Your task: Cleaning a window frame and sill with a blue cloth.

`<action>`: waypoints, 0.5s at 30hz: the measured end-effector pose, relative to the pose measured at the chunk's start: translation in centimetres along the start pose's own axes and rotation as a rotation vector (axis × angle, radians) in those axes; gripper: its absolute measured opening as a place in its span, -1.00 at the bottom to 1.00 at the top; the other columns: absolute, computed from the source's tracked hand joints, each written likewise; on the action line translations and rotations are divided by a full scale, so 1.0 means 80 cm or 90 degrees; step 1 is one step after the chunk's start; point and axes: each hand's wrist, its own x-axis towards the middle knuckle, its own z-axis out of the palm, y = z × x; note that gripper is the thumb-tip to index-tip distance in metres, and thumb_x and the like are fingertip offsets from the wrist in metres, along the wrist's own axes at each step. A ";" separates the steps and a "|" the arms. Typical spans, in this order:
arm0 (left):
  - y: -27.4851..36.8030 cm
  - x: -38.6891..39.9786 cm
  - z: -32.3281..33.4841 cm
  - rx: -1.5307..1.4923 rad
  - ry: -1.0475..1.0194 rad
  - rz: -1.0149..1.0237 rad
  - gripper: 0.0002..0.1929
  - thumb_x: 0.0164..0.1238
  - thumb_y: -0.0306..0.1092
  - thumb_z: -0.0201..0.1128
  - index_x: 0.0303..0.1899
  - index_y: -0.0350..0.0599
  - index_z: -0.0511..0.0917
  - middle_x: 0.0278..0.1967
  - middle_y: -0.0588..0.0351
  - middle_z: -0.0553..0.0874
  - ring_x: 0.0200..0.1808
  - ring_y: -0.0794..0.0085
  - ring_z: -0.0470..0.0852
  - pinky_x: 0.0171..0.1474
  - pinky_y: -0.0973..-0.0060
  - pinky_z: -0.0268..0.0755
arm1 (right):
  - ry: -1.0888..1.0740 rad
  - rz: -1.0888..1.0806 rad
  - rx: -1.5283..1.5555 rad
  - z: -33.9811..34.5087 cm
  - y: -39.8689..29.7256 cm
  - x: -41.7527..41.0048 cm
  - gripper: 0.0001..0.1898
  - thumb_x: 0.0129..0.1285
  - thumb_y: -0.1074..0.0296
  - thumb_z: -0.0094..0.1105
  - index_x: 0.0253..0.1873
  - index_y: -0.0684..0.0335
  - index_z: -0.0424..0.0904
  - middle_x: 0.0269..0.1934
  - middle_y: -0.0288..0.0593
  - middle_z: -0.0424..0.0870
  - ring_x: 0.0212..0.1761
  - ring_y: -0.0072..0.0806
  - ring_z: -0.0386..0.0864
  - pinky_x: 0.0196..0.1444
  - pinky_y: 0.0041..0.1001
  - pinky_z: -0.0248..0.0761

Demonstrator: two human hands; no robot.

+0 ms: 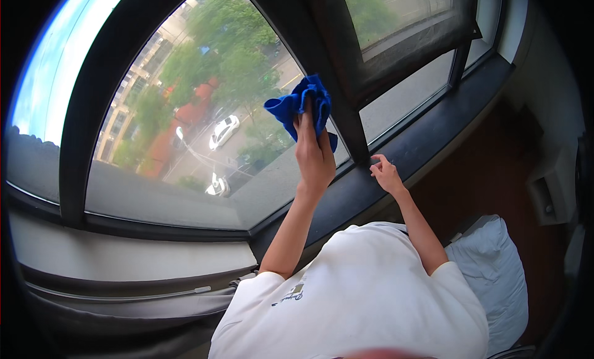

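Note:
My left hand (314, 157) is raised with its fingers pressed into a crumpled blue cloth (304, 103). The cloth lies against the right side of the large window pane (195, 103), beside the dark window frame (325, 57). Lower and to the right, my right hand (386, 174) holds nothing; its fingers are bent and partly apart, close to the foot of the frame's upright and above the dark window sill (417, 148). Whether its fingertips touch the frame cannot be told.
A framed window section (413, 38) juts in at the upper right. A white pillow (494, 275) is at the lower right, over a brown floor (492, 173). Grey curtain fabric (139, 308) with a pale rod (116, 294) hangs at the lower left.

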 end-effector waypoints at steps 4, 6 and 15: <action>-0.036 -0.077 0.061 -0.029 -0.116 -0.086 -0.38 0.26 -0.68 0.03 0.39 -0.43 0.14 0.24 -0.62 0.33 0.32 -0.53 0.20 0.33 -0.03 0.19 | 0.000 -0.014 -0.009 -0.008 0.003 0.000 -0.61 0.31 0.33 0.10 0.21 0.26 0.44 -0.33 -0.06 0.72 -0.28 -0.30 0.72 -0.10 -0.35 0.54; -0.046 -0.115 0.073 -0.012 -0.136 -0.096 -0.35 0.26 -0.67 0.04 0.41 -0.41 0.11 0.24 -0.62 0.32 0.32 -0.52 0.20 0.32 -0.03 0.20 | 0.006 -0.004 0.012 -0.016 0.010 -0.001 -0.63 0.32 0.33 0.11 0.19 0.27 0.45 -0.33 -0.05 0.72 -0.31 -0.31 0.74 -0.12 -0.35 0.56; -0.082 -0.232 0.115 -0.129 -0.373 -0.357 -0.28 0.33 -0.62 0.01 0.51 -0.22 -0.03 0.17 -0.42 0.50 0.15 -0.35 0.48 0.17 0.08 0.37 | -0.001 0.007 -0.018 -0.025 0.016 -0.006 -0.63 0.31 0.34 0.14 0.18 0.29 0.45 -0.31 -0.01 0.72 -0.29 -0.30 0.75 -0.13 -0.34 0.56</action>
